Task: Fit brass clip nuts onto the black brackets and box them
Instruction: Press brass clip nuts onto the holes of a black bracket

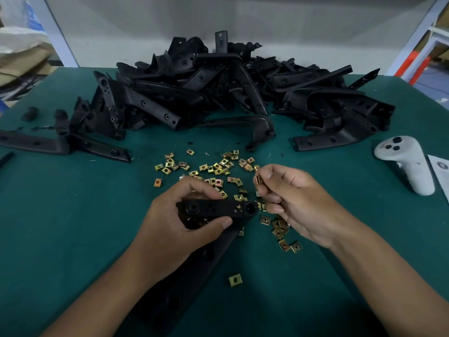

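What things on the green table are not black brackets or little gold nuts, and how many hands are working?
White controller: 1
White paper sheet, cut off at the table's right edge: 1
Hands: 2, the left hand gripping a black bracket, the right hand pinching a brass clip nut
Total: 4

A white handheld controller (405, 164) is lying on the green table mat (73, 215) at the right edge, with a white printed sheet (440, 171) sitting just beside it. Beyond the table's far left corner, brown cardboard (21, 62) is showing, and an orange-and-white frame (413, 62) is standing at far right.
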A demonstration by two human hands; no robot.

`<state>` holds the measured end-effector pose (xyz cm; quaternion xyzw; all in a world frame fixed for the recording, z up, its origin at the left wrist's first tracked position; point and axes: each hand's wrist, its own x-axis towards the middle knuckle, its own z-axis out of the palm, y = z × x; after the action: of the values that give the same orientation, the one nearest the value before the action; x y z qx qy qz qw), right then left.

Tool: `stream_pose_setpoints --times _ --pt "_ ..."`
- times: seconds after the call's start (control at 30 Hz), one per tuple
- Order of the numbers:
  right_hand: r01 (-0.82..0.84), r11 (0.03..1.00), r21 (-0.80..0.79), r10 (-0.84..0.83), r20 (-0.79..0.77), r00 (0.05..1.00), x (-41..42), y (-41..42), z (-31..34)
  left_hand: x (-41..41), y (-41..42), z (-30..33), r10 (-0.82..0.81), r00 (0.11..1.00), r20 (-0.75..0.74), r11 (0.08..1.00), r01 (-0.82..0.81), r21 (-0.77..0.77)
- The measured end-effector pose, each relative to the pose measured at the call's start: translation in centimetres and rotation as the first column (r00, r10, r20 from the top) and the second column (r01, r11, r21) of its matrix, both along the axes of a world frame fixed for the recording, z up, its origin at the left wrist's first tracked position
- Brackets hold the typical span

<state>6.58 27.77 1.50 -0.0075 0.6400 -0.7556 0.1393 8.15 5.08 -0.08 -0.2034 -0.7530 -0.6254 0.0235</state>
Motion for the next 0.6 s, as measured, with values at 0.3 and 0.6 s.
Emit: stream_pose_setpoints --times 0.3,0.6 --pt "-0.06 0.993 0.099 0.07 -0.1 0.993 0.07 0.39 -0.25 0.1 0.08 0.22 -0.005 0.999 0.041 1.0 0.004 0.023" --pt "-0.113 0.958 0.265 0.157 -0.153 0.976 0.51 0.3 0.05 0.08 0.16 0.1 -0.004 0.993 0.117 0.998 -0.004 0.065"
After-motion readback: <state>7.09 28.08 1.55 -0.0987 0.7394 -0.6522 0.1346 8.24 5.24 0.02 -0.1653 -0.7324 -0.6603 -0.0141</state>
